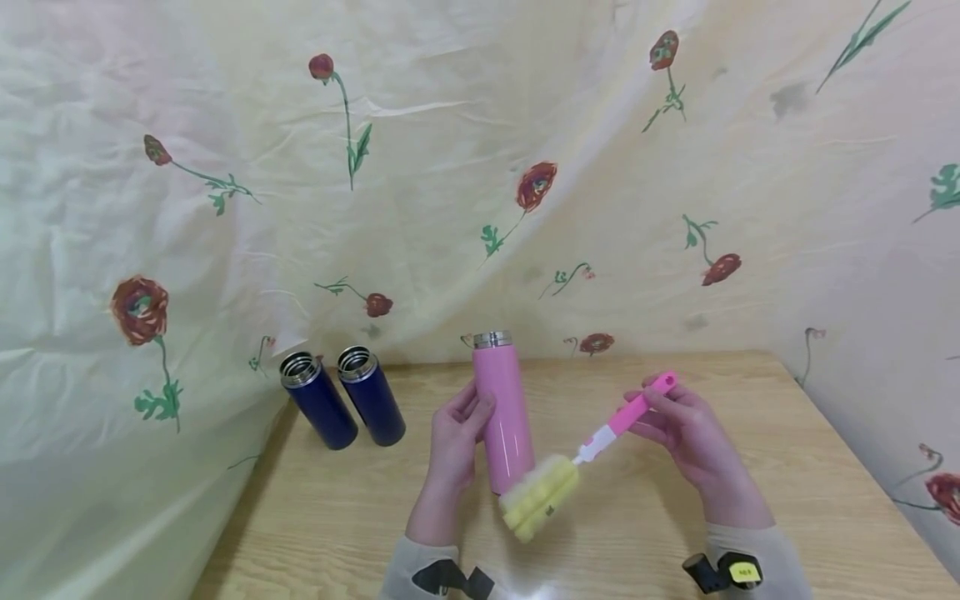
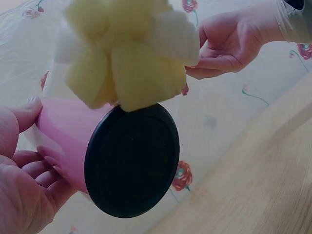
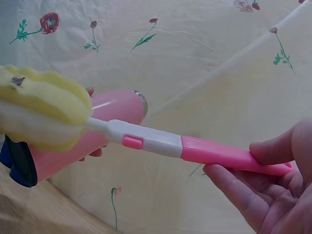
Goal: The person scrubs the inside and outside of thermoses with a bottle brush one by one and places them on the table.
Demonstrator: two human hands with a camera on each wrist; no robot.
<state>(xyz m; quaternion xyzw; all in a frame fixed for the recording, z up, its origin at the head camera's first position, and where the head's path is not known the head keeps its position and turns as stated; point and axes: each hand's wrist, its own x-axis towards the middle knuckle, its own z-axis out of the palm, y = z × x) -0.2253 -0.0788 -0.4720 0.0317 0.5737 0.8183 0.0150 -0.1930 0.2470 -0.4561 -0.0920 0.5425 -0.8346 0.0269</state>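
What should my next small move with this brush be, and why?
Probably raise the brush in your right hand toward the silver rim of the pink bottle in your left hand: the sponge head sits down by the bottle's dark base, at the opposite end.

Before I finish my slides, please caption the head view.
Left hand grips a pink flask, right hand a pink-handled sponge bottle brush, two open navy flasks at left.
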